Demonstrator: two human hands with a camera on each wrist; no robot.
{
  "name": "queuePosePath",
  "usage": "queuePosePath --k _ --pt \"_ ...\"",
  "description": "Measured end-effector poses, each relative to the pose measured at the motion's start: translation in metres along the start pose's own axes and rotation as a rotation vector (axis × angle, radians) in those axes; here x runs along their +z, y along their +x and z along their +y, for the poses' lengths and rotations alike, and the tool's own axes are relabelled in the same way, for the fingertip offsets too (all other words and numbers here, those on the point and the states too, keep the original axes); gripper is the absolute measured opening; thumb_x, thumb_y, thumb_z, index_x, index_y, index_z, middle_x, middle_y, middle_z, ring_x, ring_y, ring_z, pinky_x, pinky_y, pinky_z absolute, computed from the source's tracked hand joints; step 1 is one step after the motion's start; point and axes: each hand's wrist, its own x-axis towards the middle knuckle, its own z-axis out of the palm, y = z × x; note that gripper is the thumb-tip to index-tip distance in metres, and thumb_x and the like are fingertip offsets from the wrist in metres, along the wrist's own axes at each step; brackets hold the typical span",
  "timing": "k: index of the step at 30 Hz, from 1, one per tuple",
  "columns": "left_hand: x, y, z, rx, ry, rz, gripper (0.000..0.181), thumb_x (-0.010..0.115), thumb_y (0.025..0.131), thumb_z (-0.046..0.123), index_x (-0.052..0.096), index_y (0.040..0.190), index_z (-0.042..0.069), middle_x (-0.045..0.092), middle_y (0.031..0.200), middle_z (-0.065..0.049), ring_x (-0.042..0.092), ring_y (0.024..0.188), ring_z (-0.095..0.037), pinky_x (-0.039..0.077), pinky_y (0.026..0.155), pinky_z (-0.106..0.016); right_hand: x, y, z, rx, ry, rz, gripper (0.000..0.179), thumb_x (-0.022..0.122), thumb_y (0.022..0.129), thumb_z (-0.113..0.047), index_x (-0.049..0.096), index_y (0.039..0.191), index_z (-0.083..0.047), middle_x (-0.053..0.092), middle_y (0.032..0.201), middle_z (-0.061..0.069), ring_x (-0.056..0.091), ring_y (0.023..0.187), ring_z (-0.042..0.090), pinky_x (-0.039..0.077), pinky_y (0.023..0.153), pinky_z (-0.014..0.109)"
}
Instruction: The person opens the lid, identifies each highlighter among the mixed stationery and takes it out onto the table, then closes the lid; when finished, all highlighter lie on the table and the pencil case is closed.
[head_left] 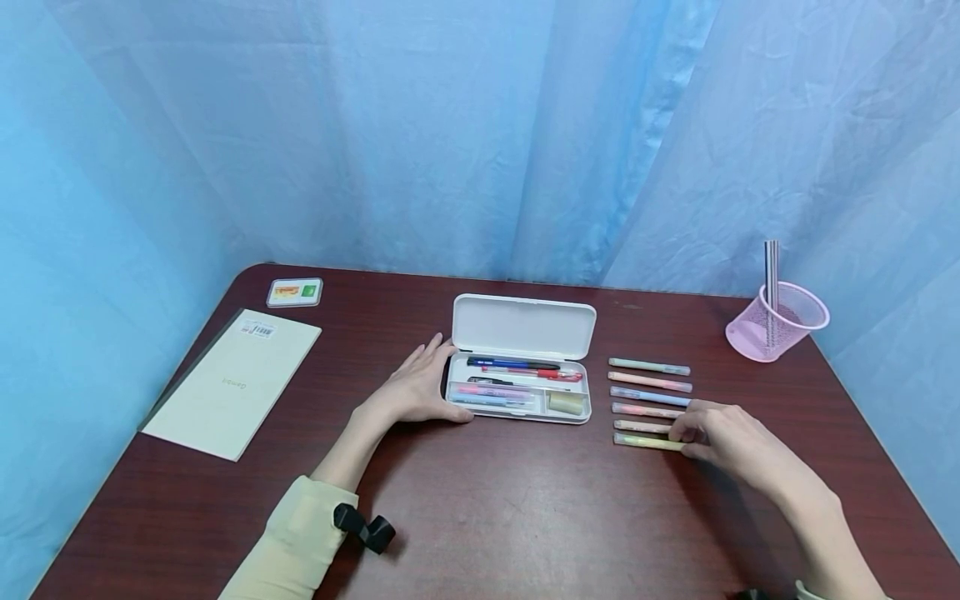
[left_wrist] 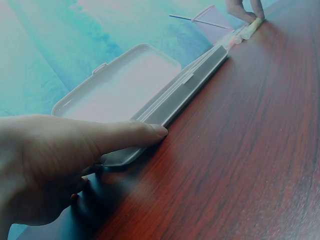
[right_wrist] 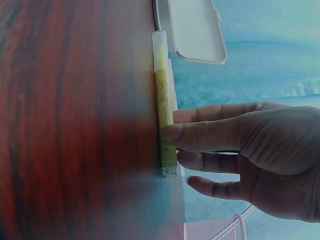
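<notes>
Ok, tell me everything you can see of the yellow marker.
The yellow marker is slim and straight, with dark print on its barrel and a clear, plastic-looking cap over one end. It lies on the table, nearest the person in a row of markers, its capped end towards the open white case. The right hand pinches it near its other end.

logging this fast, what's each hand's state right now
Left hand: holding the left end of the open white rectangular pencil case.
Right hand: pinching a slim yellow clear-capped marker.
</notes>
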Motion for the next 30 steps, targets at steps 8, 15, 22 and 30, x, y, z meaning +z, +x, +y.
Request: queuePosePath --k 8,15,22,30 --pt "0.0002 0.0001 -0.0004 0.001 -0.002 0.000 0.109 0.087 0.074 0.052 0.032 0.158 0.011 0.022 0.172 -0.013 0.010 0.164 -0.027 0.011 0.135 -0.047 -0.0006 0.0000 -0.0005 -0.003 -0.009 0.015 0.036 0.092 0.066 -0.002 0.071 0.079 -0.029 0.062 0.081 -0.018 0.056 0.072 -0.005 0.048 0.060 0.022" --pt "-0.0001 -0.0003 0.0000 -0.002 -0.006 -0.001 0.109 0.087 0.073 0.051 0.032 0.158 0.011 0.022 0.172 -0.013 0.010 0.164 -0.027 0.012 0.134 -0.048 -0.0005 -0.0001 -0.0001 0.000 0.008 0.007 0.035 0.091 0.068 -0.003 0.071 0.080 -0.029 0.061 0.082 -0.018 0.054 0.071 -0.005 0.046 0.059 0.022" --pt "-0.0009 -0.0011 0.0006 -0.003 -0.011 0.003 0.109 0.087 0.074 0.051 0.032 0.158 0.011 0.021 0.172 -0.014 0.010 0.163 -0.028 0.013 0.134 -0.049 -0.0017 0.0006 -0.0012 0.014 0.009 -0.006 0.034 0.091 0.068 -0.002 0.071 0.080 -0.027 0.061 0.080 -0.018 0.055 0.071 -0.006 0.048 0.060 0.020" --pt "-0.0007 -0.0011 0.0004 -0.005 -0.005 0.000 0.109 0.087 0.074 0.051 0.032 0.159 0.011 0.022 0.172 -0.014 0.011 0.163 -0.028 0.013 0.134 -0.049 -0.0014 0.0010 -0.0007 0.023 0.012 -0.004 0.035 0.092 0.067 -0.002 0.070 0.080 -0.026 0.062 0.079 -0.018 0.055 0.070 -0.005 0.049 0.060 0.021"
